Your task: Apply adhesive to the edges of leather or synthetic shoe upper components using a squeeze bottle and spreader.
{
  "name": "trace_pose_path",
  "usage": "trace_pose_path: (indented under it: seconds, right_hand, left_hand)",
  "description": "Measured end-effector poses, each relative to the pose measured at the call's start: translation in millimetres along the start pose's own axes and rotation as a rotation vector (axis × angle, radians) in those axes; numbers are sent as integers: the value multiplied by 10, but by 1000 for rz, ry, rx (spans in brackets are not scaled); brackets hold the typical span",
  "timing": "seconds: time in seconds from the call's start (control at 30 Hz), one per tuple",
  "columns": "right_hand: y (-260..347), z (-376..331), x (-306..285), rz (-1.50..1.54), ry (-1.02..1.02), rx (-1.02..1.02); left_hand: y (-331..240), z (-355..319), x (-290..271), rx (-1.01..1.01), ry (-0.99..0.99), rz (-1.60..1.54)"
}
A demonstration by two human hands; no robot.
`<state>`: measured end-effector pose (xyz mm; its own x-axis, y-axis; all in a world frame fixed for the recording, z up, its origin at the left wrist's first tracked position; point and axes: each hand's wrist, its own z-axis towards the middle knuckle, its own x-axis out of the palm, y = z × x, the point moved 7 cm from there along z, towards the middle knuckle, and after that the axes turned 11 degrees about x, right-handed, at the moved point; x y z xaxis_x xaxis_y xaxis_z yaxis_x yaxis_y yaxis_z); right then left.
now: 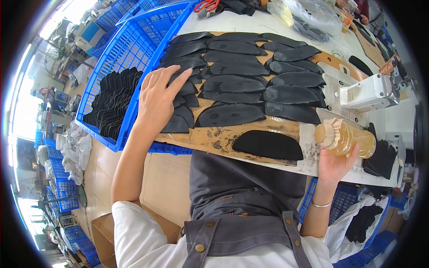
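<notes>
— While the amber bottle (346,139) is held in the right hand (335,164), how is the grip closed?

— The fingers are wrapped from beneath around the bottle's body, so the grip is shut on it. The bottle is laid nearly on its side, and its pale ribbed cap (327,133) is pointed left of the grip. A bangle (321,204) is worn on the wrist below.

— And what is seen just left of that grip?

— A single black half-oval piece (268,144) is laid on the brown board (210,138), at the near edge of the surface (375,178), apart from the bottle.

— How is the left hand (156,100) placed?

— It is spread flat, fingers open, with nothing clasped. Its fingertips are pressed on the stack of black pieces (184,105) at the board's left end.

— What lies left of that open grip?

— A blue crate (129,47) is set just beside it, and more black pieces (114,105) are stood in a row inside.

— And farther off?

— Beyond both grips, rows of black pieces (250,78) are spread overlapping across the board. A white machine (368,91) is seen above the right grip. At the far edge, red-handled scissors (207,5) and a clear plastic bag (308,18) are laid on the surface.
</notes>
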<state>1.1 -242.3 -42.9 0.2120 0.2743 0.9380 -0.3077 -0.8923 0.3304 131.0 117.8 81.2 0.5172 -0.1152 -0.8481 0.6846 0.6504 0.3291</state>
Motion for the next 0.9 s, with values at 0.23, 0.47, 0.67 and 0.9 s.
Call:
trace_pose_path:
  seconds: [0.23,0.47,0.67,0.9]
  right_hand:
    - [-3,-7,15,-4,14,1]
    - [8,-2,-29,6,2,5]
    - [-6,-2,7,-4,5,1]
    - [1,-13,7,-20,-7,5]
  left_hand:
    - [156,-42,63,-168,15,-112]
    - [143,-48,111,-88,-120,-204]
    - [10,-26,-63,-91,-255,-277]
    - [-745,-214,-118,-177,-333,-746]
